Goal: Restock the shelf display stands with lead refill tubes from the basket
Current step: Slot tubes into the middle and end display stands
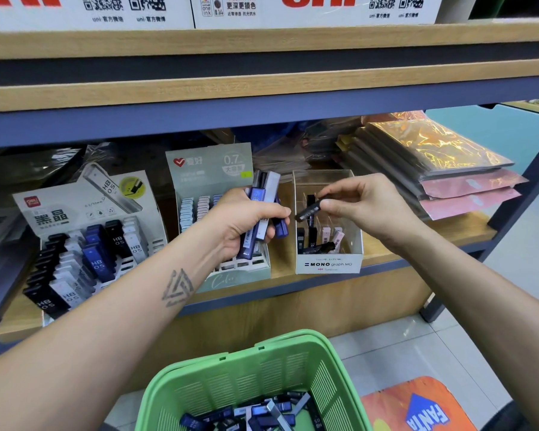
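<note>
Nearest the lens sits a green slotted plastic basket point(255, 377) on the floor, its bottom strewn with loose black, blue and grey lead refill tubes point(262, 415); beside it on the tiles lies an orange mat with a blue arrow point(417, 409). Above, two bare forearms reach to a wooden shelf with a blue metal edge point(386, 265). The left hand point(246, 222) is clenched around a bundle of blue and grey refill tubes point(262, 206), which stick up above the fist and down below it, in front of a pale green cardboard display stand marked 0.7 point(209, 169) whose slots hold rows of pale tubes. The right hand point(364, 206) pinches a single black refill tube point(307, 210) between thumb and fingertips, held tilted over the open top of a clear plastic display box labelled MONO graph MG point(327, 264); a few black and pink tubes stand inside that box. At the left of the shelf, a white cardboard stand printed HB 0.5 point(84, 206) carries black, white and blue tubes in tiered rows. To the right lies a stack of plastic-wrapped gold and pink packets point(448, 169). White boxes with red lettering point(293, 10) stand on the shelf above.
</note>
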### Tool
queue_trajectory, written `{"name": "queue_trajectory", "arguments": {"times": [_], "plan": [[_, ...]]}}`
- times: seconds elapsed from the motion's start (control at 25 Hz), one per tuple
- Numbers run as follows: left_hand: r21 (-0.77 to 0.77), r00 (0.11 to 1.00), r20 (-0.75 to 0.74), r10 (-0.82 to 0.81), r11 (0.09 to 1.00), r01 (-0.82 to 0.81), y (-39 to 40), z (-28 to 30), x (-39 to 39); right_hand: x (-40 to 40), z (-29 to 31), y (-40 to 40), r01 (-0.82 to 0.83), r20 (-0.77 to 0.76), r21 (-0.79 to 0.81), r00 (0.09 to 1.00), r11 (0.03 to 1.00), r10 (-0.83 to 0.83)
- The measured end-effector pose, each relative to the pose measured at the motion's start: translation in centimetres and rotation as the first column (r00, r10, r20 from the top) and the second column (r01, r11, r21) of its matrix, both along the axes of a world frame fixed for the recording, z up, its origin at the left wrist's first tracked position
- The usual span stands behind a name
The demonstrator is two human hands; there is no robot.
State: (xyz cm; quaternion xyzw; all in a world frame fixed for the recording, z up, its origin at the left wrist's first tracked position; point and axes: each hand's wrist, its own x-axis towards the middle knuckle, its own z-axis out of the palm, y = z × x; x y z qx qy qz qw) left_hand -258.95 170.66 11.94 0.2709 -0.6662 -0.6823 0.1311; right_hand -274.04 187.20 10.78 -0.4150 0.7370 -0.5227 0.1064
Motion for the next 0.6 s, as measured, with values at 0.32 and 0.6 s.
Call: {"name": "queue_trajectory", "arguments": {"times": [0.32, 0.6], "plan": [[0.009, 1.000, -0.003, 0.000, 1.000, 0.000, 0.1, 0.1, -0.2, 0.4, -1.4, -1.2, 0.140, -0.387, 0.247, 0.921, 0.959, -0.035], [-0.002, 1.000, 0.001, -0.012, 1.000, 0.012, 0.1, 0.1, -0.1, 1.1, -2.7, -2.4, 0.133, -0.501, 0.276, 0.865, 0.952, 0.024]]}}
